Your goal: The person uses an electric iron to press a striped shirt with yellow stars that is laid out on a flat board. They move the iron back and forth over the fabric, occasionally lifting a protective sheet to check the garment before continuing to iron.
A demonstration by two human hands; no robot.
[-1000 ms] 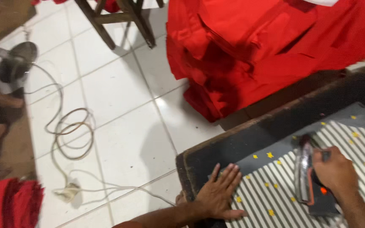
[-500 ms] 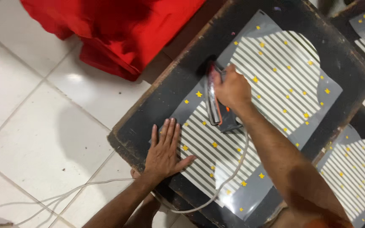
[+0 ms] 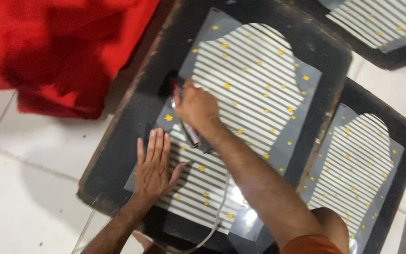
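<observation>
Below, black padded board (image 3: pixel 118 141) on white tile floor (image 3: pixel 29 188); left hand (image 3: pixel 153 167) flat open, right hand (image 3: pixel 196 106) gripping probable iron (image 3: pixel 189 134).

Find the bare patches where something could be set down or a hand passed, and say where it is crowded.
Free: the white floor tiles between the red cloth and the dark board, and that board's bare left margin. Crowded: the striped sheet, where the left hand lies flat and the right hand grips an iron.

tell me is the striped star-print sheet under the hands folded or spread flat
Spread flat: the grey sheet with white stripes and yellow stars lies unfolded on the dark board, left hand pressing it.
</observation>
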